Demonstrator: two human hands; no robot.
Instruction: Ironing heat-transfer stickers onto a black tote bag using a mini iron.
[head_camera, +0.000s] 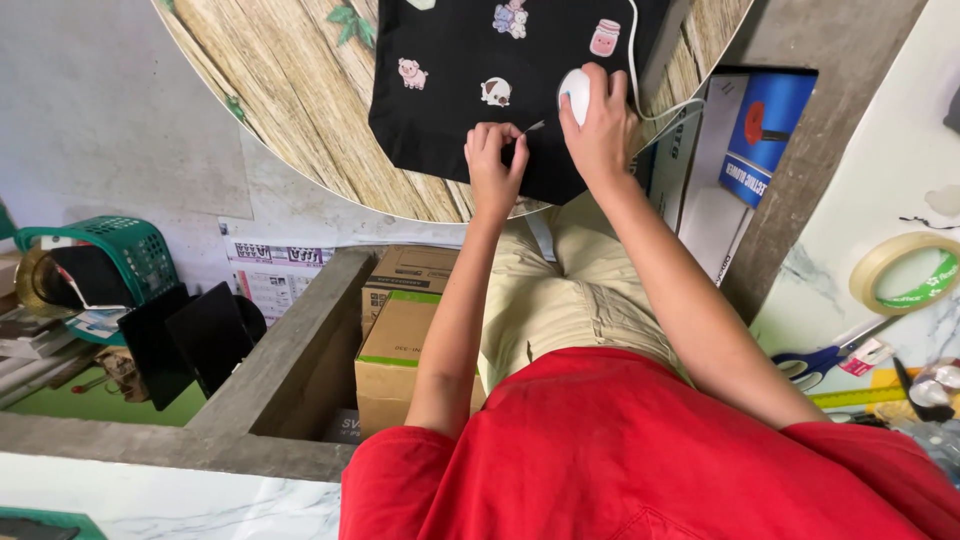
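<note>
A black cloth (470, 60) with small cartoon patches lies on a round wood-grain table (300, 90). My left hand (494, 165) rests at the cloth's near edge, its fingers pinched on a thin silver piece (535, 126) that sticks out toward my right hand. My right hand (603, 125) presses down on the cloth and grips a small white rounded object (574, 90); a white cord (640, 90) runs from it over the table edge. My red shirt and beige shorts fill the lower middle.
Cardboard boxes (400, 340) sit in a concrete recess under the table. A green basket (125, 250) and black panels (195, 335) stand at left. At right are a blue-and-white box (765, 125), a tape roll (905, 275) and blue scissors (815, 362) on a marble surface.
</note>
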